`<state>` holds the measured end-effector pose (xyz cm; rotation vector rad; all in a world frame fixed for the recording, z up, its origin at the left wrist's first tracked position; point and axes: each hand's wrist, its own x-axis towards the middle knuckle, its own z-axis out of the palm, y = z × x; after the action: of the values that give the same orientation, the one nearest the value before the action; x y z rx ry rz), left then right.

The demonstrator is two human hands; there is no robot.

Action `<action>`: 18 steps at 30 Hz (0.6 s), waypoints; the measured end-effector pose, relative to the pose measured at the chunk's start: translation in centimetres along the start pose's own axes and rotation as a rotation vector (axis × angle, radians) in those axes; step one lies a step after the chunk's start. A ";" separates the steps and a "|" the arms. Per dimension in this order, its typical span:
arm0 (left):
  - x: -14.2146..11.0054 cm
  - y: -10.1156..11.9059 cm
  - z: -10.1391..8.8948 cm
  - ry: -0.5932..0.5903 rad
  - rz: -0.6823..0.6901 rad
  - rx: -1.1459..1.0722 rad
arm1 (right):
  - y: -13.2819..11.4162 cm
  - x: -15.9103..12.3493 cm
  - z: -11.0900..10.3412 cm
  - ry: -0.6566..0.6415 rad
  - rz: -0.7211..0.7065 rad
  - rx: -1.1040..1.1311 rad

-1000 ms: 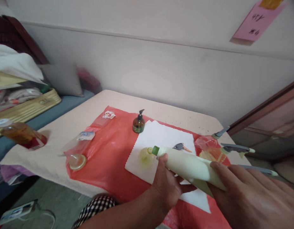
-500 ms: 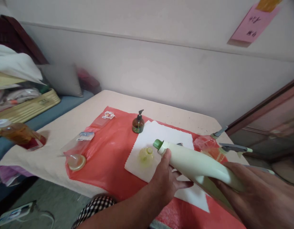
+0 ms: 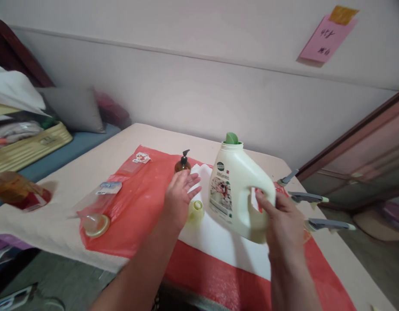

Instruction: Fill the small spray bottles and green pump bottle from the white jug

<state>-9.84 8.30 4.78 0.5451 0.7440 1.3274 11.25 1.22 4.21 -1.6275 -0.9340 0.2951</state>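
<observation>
My right hand (image 3: pixel 283 216) is wrapped round the handle of a pale green detergent jug (image 3: pixel 228 185), held nearly upright above the white sheet (image 3: pixel 225 250). A green pour spout (image 3: pixel 232 138) shows at its uncapped mouth, and its printed label faces me. My left hand (image 3: pixel 182 194) is raised with its fingers apart and holds nothing. Behind its fingertips stands an amber pump bottle (image 3: pixel 183 165), its lower part hidden. Just right of my left wrist, a small yellow-green see-through bottle (image 3: pixel 197 211) with an open neck is on the sheet, partly covered by the arm.
Red plastic (image 3: pixel 131 211) lies under the sheet. To the left are a clear funnel-like piece (image 3: pixel 97 225), plastic packets (image 3: pixel 107 190) and a bottle of amber liquid (image 3: pixel 18 190). Several spray bottles with grey triggers (image 3: pixel 308 197) line the right side. A wall (image 3: pixel 173 95) rises behind the table.
The jug has gone from tilted, spout leftward, to nearly upright. My left hand has let go of its neck and moved left. My right hand still grips the handle.
</observation>
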 end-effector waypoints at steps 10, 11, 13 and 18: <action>1.2 0.5 -2.9 -0.048 -0.005 0.420 | 7.0 0.1 8.3 -0.066 0.084 0.325; 1.3 0.5 -3.2 -0.081 -0.009 0.483 | 7.5 0.3 8.5 -0.084 0.090 0.320; 1.6 0.4 -3.8 -0.160 -0.009 0.637 | 8.1 0.6 8.4 -0.129 0.106 0.301; 1.7 0.3 -5.7 -0.339 -0.047 1.047 | 8.1 1.8 5.6 -0.213 0.113 0.187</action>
<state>-14.14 9.67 0.94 1.5247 1.1272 0.6806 12.13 6.43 -4.24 -1.4974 -0.9450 0.6255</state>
